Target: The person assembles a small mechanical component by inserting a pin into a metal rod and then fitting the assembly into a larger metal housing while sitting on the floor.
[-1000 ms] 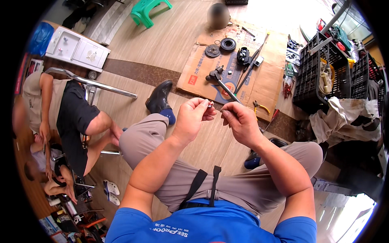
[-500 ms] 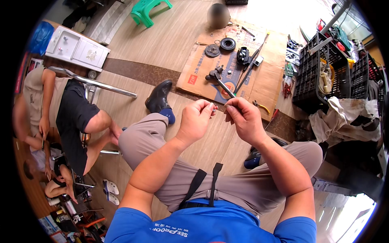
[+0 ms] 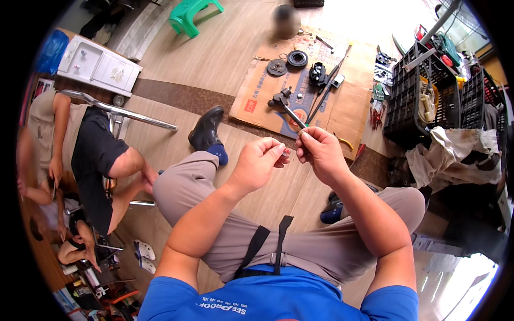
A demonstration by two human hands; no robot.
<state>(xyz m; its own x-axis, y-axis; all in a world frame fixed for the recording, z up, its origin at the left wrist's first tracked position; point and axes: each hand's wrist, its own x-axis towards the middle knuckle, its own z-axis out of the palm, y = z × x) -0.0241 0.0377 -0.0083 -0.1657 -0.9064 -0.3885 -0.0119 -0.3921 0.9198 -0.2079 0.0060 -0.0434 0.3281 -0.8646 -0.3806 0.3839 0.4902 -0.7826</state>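
My left hand [image 3: 257,163] pinches a small shiny metal part with a bit of red [image 3: 286,152] between thumb and fingers. My right hand [image 3: 322,155] is closed beside it, its fingertips pressed together on something I cannot make out. Beyond my hands lies a cardboard sheet [image 3: 353,75] bearing a dark tubular fitting [image 3: 281,99], a black ring [image 3: 297,59], a dark disc [image 3: 277,67], a black mechanism [image 3: 318,74] and long thin rods [image 3: 332,77]. Yellow-handled pliers [image 3: 345,143] are partly hidden behind my right hand.
Black crates [image 3: 407,101] with cables and cloth stand at right. Red-handled tools [image 3: 376,115] lie beside the cardboard. At left are other people [image 3: 88,150], a chrome bar [image 3: 150,119] and a white cabinet [image 3: 96,67]. A green stool [image 3: 190,16] stands at top.
My left hand has moved slightly down. My right hand has risen a little, its thumb now higher against the forefinger. The view has shifted slightly.
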